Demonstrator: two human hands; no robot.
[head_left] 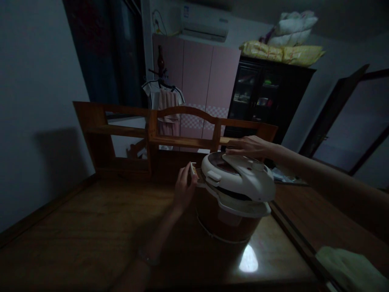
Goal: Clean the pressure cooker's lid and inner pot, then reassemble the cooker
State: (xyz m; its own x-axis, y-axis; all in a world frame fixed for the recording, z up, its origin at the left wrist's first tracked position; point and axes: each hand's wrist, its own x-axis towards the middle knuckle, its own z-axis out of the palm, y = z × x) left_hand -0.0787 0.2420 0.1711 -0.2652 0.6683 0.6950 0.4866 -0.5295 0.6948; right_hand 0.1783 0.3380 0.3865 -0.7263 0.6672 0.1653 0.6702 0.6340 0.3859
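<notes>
An electric pressure cooker (226,219) with a brown body and a cream rim stands on the wooden desk. Its cream lid (258,184) sits tilted on top, with a dark gap showing between lid and rim. My right hand (247,146) reaches over from the right, its fingers curled over the handle on top of the lid. At the cooker's left side, my left hand (184,184) has fingers and thumb closed around a small white-edged part (193,169) that sticks out near the rim. The dim light hides whether that part is fixed to the body.
The wooden desk (75,219) carries a low shelf rack (185,141) along its back. A pale green cloth (349,265) lies at the lower right. Beyond stand a clothes rack with shirts (165,99), pink wardrobes (197,73) and a dark cabinet (267,97).
</notes>
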